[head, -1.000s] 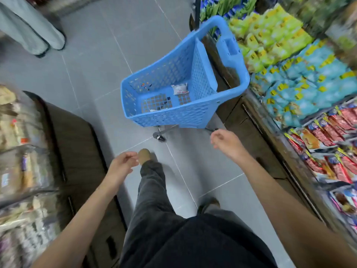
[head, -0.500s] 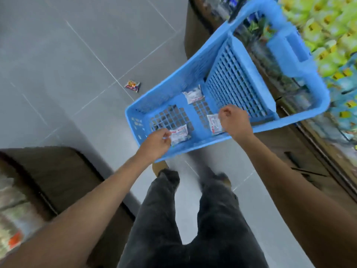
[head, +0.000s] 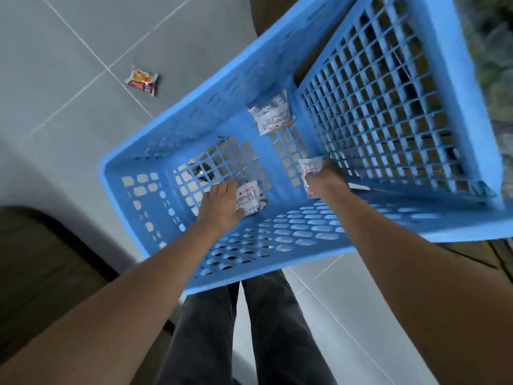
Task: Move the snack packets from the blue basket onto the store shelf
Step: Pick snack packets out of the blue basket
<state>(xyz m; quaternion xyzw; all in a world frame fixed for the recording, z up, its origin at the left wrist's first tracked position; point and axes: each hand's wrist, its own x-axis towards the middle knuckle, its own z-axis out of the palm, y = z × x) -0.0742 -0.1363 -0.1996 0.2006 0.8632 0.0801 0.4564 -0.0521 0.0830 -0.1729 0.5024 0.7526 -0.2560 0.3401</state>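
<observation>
The blue basket (head: 277,243) fills the view, and both my hands reach down to its floor. My left hand (head: 222,207) grips a white and silver snack packet (head: 248,197) near the front wall. My right hand (head: 327,180) holds another white packet (head: 312,166) close to the fold-down grid panel (head: 388,107). A third white packet (head: 273,112) lies loose on the basket floor, further back. The store shelf is only a green blur at the far right edge.
A red and yellow snack packet (head: 143,80) lies on the grey floor tiles left of the basket. A dark wooden display unit (head: 41,259) stands at the lower left. My dark trousers (head: 249,329) show below the basket.
I have leaned in over the basket, which now looks much larger. Both hands went from hanging free to the basket floor and took hold of a packet each.
</observation>
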